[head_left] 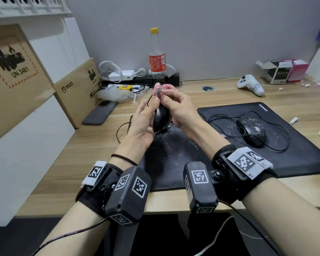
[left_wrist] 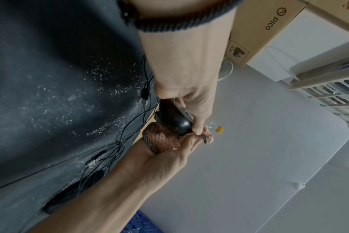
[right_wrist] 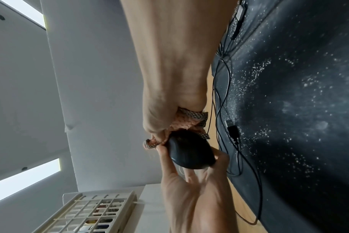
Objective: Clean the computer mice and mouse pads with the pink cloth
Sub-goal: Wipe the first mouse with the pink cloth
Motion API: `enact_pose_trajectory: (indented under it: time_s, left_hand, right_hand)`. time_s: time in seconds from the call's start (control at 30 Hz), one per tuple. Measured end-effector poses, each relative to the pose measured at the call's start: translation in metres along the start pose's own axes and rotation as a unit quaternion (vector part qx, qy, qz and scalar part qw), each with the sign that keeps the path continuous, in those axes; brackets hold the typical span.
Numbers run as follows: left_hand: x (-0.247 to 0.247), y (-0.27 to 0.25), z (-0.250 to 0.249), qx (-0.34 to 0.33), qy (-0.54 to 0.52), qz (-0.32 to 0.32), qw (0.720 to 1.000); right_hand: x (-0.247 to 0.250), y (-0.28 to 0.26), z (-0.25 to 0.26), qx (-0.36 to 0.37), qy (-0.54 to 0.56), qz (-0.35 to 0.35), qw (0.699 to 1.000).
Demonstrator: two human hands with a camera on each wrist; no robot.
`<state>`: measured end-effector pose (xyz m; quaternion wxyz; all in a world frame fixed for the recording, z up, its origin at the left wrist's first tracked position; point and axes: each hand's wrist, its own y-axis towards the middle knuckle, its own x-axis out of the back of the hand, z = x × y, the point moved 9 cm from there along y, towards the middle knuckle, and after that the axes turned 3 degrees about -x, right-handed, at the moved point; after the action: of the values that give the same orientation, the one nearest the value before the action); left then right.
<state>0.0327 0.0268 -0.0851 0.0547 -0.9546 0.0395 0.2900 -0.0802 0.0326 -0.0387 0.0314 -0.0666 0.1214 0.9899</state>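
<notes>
Left hand (head_left: 143, 124) grips black mouse (head_left: 160, 118); right hand (head_left: 175, 106) pinches pink cloth (head_left: 162, 89); dangling cable (head_left: 122, 130) could snag, tugging the mouse loose.

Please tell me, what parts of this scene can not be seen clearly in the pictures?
- Held mouse: head view, its front is hidden by the left hand and right hand.
- Pink cloth: mostly bunched inside the right hand's grip.
- Near mouse pad: partly covered by both forearms.
- Bottle label: print too small to read.
</notes>
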Motion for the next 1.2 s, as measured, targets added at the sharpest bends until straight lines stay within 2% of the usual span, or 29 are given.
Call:
enact_pose_trajectory:
  time_s: [0.13,0.23,0.33,0.4,0.5,0.6,0.7,0.9,1.07,1.2]
  left_hand:
    - [-0.006,-0.004,0.006,0.014,0.040,0.033,0.999]
    - [-0.004,-0.008,0.007,0.020,0.072,0.046,0.996]
    - [-0.004,-0.011,0.008,0.026,0.074,0.053,0.995]
    - [-0.006,-0.008,0.004,0.020,0.068,0.055,0.996]
    - [-0.003,-0.001,-0.003,0.009,0.058,0.018,0.998]
    - [0.001,0.001,-0.001,0.029,0.046,-0.024,0.998]
    - [0.001,0.000,0.004,0.052,0.040,-0.037,0.997]
    - [-0.007,0.001,0.007,0.027,0.114,0.044,0.992]
    - [0.003,-0.006,0.008,0.028,0.148,0.047,0.988]
    - [-0.003,-0.011,-0.004,0.007,0.153,0.069,0.986]
  right_hand:
    - [0.010,0.003,0.005,-0.001,-0.015,-0.027,1.000]
    - [0.015,0.009,0.000,-0.037,-0.021,-0.045,0.998]
    - [0.032,0.013,-0.001,-0.068,0.032,-0.137,0.988]
    - [0.040,0.014,0.003,-0.048,0.047,-0.168,0.983]
    - [0.028,0.012,0.009,-0.026,0.012,-0.083,0.996]
    - [0.009,0.002,0.011,-0.019,-0.120,0.012,0.992]
    - [0.005,-0.005,0.001,-0.040,-0.181,0.038,0.982]
    - [0.022,0.004,0.001,-0.031,-0.200,-0.024,0.979]
    - [0.025,0.014,0.003,-0.030,-0.207,-0.090,0.974]
    - [0.037,0.018,0.003,-0.057,-0.137,-0.143,0.978]
